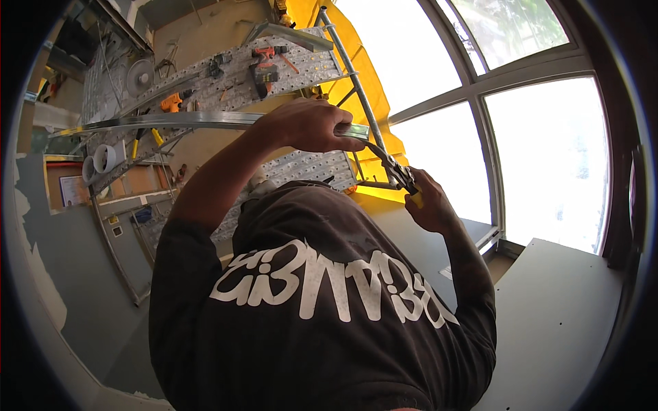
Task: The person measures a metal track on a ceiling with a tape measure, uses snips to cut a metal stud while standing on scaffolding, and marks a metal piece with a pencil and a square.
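Note:
My left hand [312, 127] is closed around a long silver metal channel [188, 120], which stretches off to the left above a perforated platform. In my right hand [430, 204], fingers wrapped, are metal snips [394, 168] with yellow on the handles. Their jaws reach up to the channel's end beside my left hand; whether they touch or bite the metal cannot be made out. Both forearms rise around my dark shirt with white lettering.
Scaffold platforms [205, 79] hold a red-black cordless drill [266, 72], an orange power tool [171, 103] and white rolls [104, 159]. A steel scaffold tube [349, 75] stands before yellow sheeting [370, 82]. Bright windows [541, 157] fill the right side above a grey board [548, 322].

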A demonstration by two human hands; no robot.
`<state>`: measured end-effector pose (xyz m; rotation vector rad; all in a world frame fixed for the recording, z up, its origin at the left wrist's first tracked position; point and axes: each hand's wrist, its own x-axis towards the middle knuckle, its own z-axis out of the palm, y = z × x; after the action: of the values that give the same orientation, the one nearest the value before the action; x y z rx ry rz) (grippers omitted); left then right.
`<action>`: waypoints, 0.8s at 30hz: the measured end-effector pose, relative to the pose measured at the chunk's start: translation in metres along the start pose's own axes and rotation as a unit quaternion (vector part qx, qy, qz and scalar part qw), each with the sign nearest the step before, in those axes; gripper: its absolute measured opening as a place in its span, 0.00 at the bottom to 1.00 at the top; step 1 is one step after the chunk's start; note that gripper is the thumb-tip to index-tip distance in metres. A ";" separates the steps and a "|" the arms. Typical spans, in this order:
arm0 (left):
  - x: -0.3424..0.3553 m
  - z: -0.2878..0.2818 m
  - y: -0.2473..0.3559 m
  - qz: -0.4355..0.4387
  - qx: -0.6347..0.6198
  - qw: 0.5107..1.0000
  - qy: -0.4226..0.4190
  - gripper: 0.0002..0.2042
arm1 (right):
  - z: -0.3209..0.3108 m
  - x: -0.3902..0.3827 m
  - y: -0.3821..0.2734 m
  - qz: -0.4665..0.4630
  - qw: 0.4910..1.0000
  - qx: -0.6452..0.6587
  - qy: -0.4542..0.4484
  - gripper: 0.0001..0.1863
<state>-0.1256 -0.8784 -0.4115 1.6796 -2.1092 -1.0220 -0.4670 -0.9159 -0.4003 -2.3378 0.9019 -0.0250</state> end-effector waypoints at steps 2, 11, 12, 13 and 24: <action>0.000 0.001 -0.001 0.008 0.000 1.000 0.010 0.34 | 0.001 -0.001 -0.001 0.016 1.000 0.007 -0.006 0.33; 0.000 0.008 -0.002 0.003 -0.001 1.000 0.005 0.34 | 0.006 -0.002 -0.001 0.011 1.000 -0.008 0.002 0.32; -0.001 0.007 -0.002 0.004 0.000 1.000 0.007 0.33 | 0.006 -0.001 -0.001 0.013 1.000 -0.012 0.000 0.32; -0.002 0.006 -0.001 0.006 0.001 1.000 0.008 0.33 | 0.006 -0.001 -0.001 0.014 1.000 -0.012 -0.002 0.32; -0.004 0.003 0.002 0.005 0.009 1.000 -0.017 0.35 | 0.016 0.003 0.011 -0.001 0.999 0.020 -0.026 0.24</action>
<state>-0.1277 -0.8736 -0.4116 1.6695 -2.1529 -1.0396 -0.4681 -0.9156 -0.4200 -2.2918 0.8653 0.0172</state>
